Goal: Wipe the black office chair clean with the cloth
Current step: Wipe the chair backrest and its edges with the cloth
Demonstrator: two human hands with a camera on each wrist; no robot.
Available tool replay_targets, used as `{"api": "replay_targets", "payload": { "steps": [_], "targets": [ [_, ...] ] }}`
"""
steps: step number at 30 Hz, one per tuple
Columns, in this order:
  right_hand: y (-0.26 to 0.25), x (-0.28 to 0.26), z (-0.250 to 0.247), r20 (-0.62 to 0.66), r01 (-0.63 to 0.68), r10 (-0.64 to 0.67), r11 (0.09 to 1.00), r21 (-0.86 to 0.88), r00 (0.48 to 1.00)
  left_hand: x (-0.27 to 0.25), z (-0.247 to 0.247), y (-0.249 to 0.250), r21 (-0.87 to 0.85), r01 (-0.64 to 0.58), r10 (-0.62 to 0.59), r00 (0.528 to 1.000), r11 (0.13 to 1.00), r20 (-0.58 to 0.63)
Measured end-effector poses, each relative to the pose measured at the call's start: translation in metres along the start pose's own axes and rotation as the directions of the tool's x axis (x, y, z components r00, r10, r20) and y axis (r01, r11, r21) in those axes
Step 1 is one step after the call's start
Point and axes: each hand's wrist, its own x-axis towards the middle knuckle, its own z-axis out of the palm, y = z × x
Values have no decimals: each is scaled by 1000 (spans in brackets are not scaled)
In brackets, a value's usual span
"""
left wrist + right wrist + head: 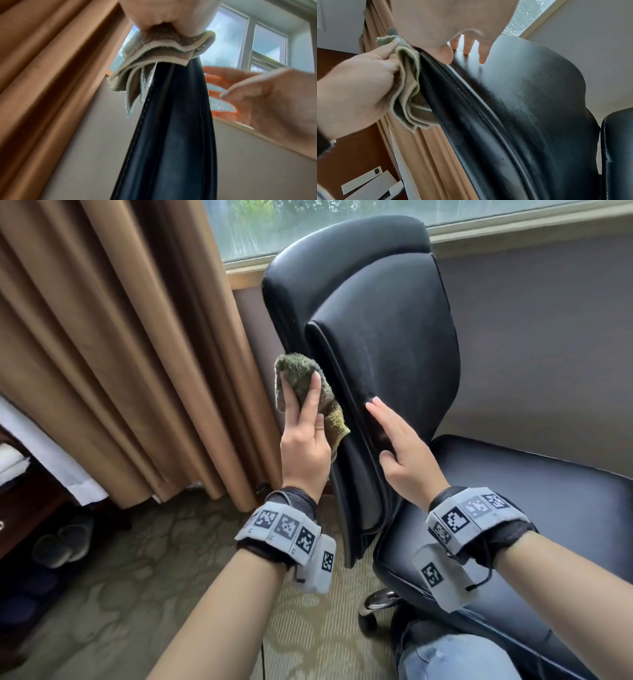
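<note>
The black office chair (387, 337) stands by the window with its backrest turned edge-on toward me. My left hand (301, 405) holds a folded olive-green cloth (298, 371) against the left side edge of the backrest, about halfway up. The left wrist view shows the cloth (154, 54) bunched under my palm on the stitched edge (171, 121). In the right wrist view, my left hand (359, 81) pinches the cloth (407, 94) between thumb and fingers. My right hand (394, 433) lies flat with straight fingers (468, 46) on the front of the backrest (530, 94).
A brown curtain (120, 337) hangs close to the left of the chair. The window (274, 220) and a grey wall are behind it. The black seat (531, 508) reaches right, my knee in jeans (452, 655) beside the chrome base (380, 601). Slippers (65, 542) lie on the carpet at left.
</note>
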Motion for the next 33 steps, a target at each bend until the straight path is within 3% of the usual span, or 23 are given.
{"api": "replay_targets", "payload": {
  "steps": [7, 10, 20, 25, 30, 33],
  "targets": [
    [4, -12, -3, -16, -32, 33, 999, 36, 999, -37, 17, -10, 87, -47, 49, 999, 995, -17],
    [9, -24, -5, -19, -91, 93, 993, 75, 996, -54, 25, -13, 76, 0, 1, 1000, 997, -6],
    [35, -36, 3, 63, -111, 114, 993, -37, 992, -98, 50, -23, 29, 158, -157, 986, 987, -50],
    [38, -41, -4, 101, -131, 141, 986, -102, 985, -113, 60, -12, -44, 360, -363, 926, 932, -100],
    [34, -46, -24, 118, -167, 188, 972, -167, 975, -102, 38, -3, -52, 408, -410, 896, 912, -172],
    [22, -45, -32, 119, -172, 191, 973, -153, 974, -95, 15, 9, -130, 491, -508, 841, 861, -188]
  ]
}}
